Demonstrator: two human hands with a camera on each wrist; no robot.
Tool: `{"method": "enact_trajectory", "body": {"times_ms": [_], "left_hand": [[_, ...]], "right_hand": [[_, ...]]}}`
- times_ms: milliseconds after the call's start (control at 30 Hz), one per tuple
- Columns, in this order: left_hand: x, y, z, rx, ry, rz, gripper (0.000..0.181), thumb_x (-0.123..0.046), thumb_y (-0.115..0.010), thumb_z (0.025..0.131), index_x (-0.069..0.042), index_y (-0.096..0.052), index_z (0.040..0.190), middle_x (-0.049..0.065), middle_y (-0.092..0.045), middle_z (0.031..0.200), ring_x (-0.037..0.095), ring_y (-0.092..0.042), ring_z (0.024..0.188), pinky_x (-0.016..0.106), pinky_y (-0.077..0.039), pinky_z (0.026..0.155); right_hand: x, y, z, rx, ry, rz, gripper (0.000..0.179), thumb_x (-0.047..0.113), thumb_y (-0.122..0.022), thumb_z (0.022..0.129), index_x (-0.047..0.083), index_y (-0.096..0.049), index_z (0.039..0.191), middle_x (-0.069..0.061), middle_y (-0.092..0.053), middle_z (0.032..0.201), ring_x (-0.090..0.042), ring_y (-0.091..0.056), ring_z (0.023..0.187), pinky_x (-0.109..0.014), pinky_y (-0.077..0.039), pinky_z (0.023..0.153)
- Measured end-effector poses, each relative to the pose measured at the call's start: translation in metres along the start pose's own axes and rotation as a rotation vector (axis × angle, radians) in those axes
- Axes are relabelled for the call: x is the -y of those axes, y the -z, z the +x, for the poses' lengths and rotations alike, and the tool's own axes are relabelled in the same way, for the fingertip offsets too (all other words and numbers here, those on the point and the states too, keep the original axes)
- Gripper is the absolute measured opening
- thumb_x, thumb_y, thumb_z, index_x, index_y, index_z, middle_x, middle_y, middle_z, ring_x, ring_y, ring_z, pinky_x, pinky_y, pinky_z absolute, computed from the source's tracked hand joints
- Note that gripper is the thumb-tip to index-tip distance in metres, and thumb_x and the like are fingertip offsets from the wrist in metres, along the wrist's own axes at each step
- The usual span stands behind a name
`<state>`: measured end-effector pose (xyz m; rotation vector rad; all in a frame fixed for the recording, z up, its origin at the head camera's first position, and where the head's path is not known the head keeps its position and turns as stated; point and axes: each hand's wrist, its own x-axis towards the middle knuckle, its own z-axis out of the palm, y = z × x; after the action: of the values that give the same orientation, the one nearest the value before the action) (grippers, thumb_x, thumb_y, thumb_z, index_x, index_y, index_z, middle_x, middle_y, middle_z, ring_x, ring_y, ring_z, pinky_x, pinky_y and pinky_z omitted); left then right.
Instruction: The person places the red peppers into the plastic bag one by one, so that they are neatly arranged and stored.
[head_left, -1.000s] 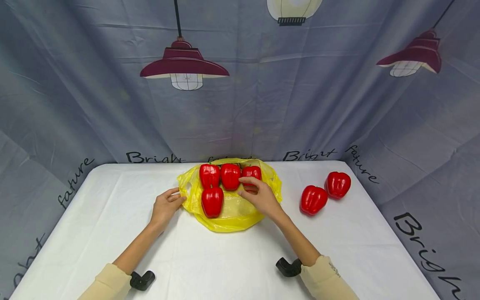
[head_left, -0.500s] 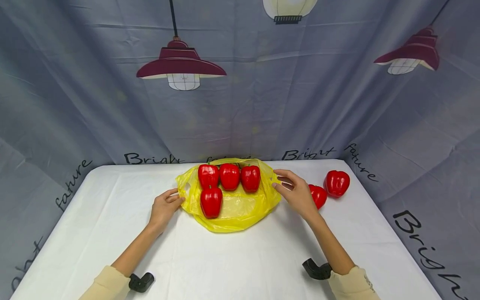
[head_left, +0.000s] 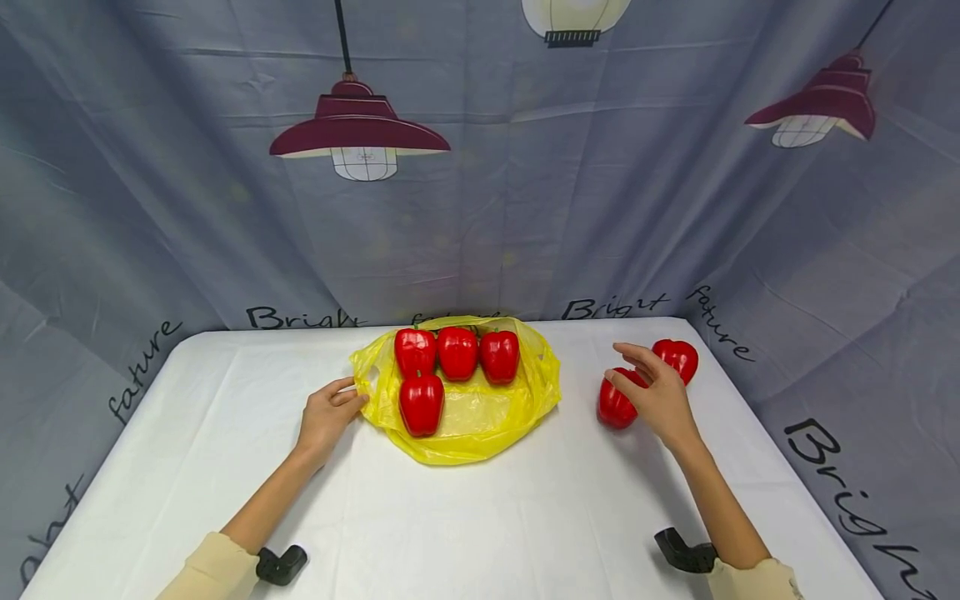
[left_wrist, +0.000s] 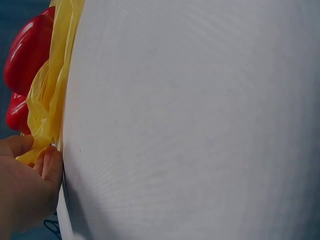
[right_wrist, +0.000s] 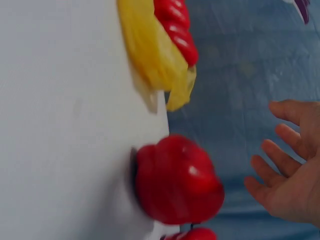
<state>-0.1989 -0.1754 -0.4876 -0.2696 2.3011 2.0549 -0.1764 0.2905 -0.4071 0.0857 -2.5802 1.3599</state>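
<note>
A yellow plastic bag [head_left: 468, 446] lies spread on the table with several red bell peppers [head_left: 422, 404] on it, three in a row at the back and one in front. My left hand [head_left: 327, 421] pinches the bag's left edge between thumb and fingers; the left wrist view shows the bunched plastic [left_wrist: 47, 102] in that grip. To the right, my right hand [head_left: 660, 400] hovers over a loose red bell pepper [head_left: 615, 406], fingers spread and holding nothing. In the right wrist view that pepper [right_wrist: 177, 182] sits apart from the hand [right_wrist: 295, 165]. A second loose pepper [head_left: 677, 358] is partly hidden behind the hand.
A white cloth covers the table [head_left: 480, 533], whose back edge meets a grey-blue curtain [head_left: 480, 208] printed with lamps and lettering. Black wrist mounts [head_left: 281, 565] stick out beside both sleeves.
My right hand has moved away from the back-row pepper on the bag, past the bag's right edge, to above the loose peppers. The left hand keeps its hold on the bag.
</note>
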Motion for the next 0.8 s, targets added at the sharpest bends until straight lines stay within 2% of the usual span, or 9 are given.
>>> {"method": "enact_trajectory", "body": {"times_ms": [267,600,800], "left_hand": [[-0.001,0.001,-0.001,0.005,-0.004,0.019,0.051,-0.006,-0.067,0.096,0.007,-0.048,0.141,0.017,-0.07,0.112,0.001,-0.064,0.088,0.018,-0.054,0.08],[0.001,0.001,0.0,0.004,0.002,0.011,0.052,-0.005,-0.066,0.096,0.007,-0.047,0.142,0.017,-0.07,0.112,0.001,-0.064,0.087,0.018,-0.055,0.081],[0.0,0.001,0.001,0.004,0.008,0.006,0.052,-0.005,-0.067,0.096,0.006,-0.047,0.143,0.017,-0.07,0.112,0.002,-0.065,0.088,0.019,-0.055,0.081]], "right_hand": [[-0.022,0.015,-0.004,-0.009,-0.066,-0.05,0.053,0.019,-0.071,0.094,0.005,-0.054,0.142,-0.026,-0.044,0.147,-0.047,-0.04,0.135,-0.063,-0.043,0.099],[-0.05,0.015,-0.003,0.034,-0.118,-0.035,0.057,0.019,-0.07,0.095,0.003,-0.049,0.144,-0.028,-0.04,0.149,-0.049,-0.036,0.136,-0.063,-0.04,0.102],[-0.06,0.013,0.0,0.055,-0.134,-0.023,0.06,0.019,-0.071,0.094,0.002,-0.047,0.146,-0.03,-0.038,0.148,-0.049,-0.035,0.135,-0.063,-0.034,0.107]]}}
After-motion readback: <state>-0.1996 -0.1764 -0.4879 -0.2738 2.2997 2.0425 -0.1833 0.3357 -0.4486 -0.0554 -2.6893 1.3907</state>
